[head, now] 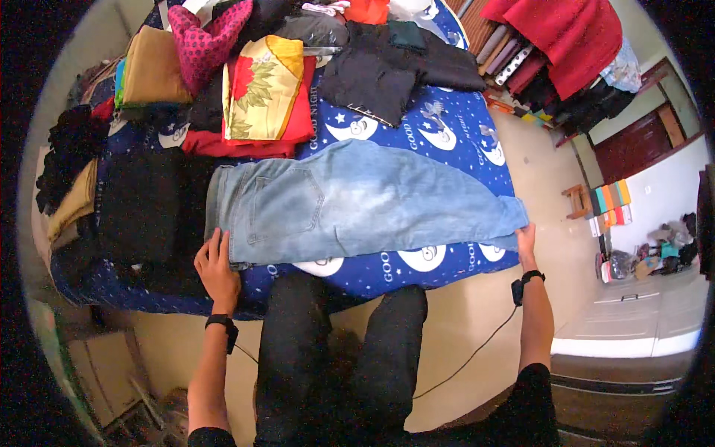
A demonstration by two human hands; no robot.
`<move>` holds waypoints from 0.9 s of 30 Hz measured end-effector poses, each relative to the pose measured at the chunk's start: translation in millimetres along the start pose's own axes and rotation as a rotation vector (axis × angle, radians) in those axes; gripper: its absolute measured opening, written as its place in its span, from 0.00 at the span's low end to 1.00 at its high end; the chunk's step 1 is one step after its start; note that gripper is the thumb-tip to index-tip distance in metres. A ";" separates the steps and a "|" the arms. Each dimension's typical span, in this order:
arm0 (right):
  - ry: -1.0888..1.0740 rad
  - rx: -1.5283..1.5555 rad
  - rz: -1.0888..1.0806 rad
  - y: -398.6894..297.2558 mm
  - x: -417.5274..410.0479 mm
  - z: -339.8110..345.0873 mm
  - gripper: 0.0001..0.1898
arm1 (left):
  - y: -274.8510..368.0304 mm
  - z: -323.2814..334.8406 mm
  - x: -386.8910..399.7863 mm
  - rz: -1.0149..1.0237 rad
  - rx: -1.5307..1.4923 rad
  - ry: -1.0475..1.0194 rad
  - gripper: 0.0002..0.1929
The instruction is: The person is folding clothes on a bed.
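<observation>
Light-blue jeans (363, 207), folded lengthwise with one back pocket facing up, lie across the bed in front of me. Their waistband points left and the leg end points right. My left hand (219, 274) rests at the lower corner of the waistband, fingers apart and laid on the cloth. At the far right, my right hand (525, 244) grips the leg hem near the bed's edge; part of its fingers is hidden by the fabric. A black folded garment (151, 207) lies just left of the waistband.
The bed has a blue printed sheet (447, 131). Beyond the jeans are a yellow and red floral cloth (265, 89), tan folded fabric (153, 67) and dark clothes (368, 70). A clothes rack (558, 44) stands right, past the tiled floor (550, 167). Cables trail from both wristbands.
</observation>
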State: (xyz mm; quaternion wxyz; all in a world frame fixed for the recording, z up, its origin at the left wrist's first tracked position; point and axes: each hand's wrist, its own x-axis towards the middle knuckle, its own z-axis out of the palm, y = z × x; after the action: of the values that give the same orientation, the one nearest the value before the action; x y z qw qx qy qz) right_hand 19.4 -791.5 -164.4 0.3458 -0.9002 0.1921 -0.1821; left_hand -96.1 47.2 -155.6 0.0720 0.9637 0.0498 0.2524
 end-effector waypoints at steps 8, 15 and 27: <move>-0.082 0.220 0.283 -37.5 9.8 6.8 0.17 | 1.1 1.0 -0.9 0.022 0.007 -0.007 0.35; 0.073 0.546 0.145 -80.6 18.5 -2.1 0.17 | -7.2 2.0 -4.2 0.009 0.073 -0.047 0.36; 0.104 -0.099 -0.220 6.0 21.4 -16.7 0.18 | 7.6 11.1 -0.6 0.010 0.032 -0.029 0.36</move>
State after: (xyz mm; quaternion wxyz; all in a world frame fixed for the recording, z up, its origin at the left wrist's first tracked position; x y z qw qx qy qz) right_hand 28.8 -814.9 -152.7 0.2683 -0.9211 0.1187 -0.2558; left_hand -90.7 38.3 -164.3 0.0561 0.9685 0.0478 0.2377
